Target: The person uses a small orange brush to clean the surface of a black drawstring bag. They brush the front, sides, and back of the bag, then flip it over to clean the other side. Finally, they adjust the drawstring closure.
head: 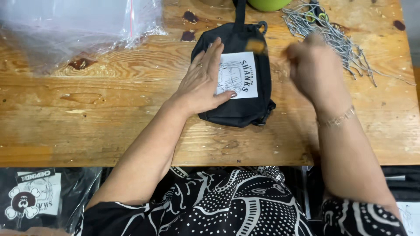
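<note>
Head view, left hand (pixel 202 83) flat on black pouch (pixel 236 109), white rectangular label (pixel 243 72)

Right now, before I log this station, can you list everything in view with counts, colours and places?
Black fabric pouch with white printed label: one, black, centre of table, under the left hand.
Clear plastic bags: a stack, transparent, far left of table.
Metal bead chains: a heap, silver, far right of table.
Green round object: one, green, far edge, mostly cut off.
Wooden table: one, light brown, dark stains.
Bagged black pouches: number unclear, black with white labels, below table edge, left.
Left hand: flat on the pouch, ring.
Right hand: blurred, above table near the chains, bracelet on wrist.
</note>
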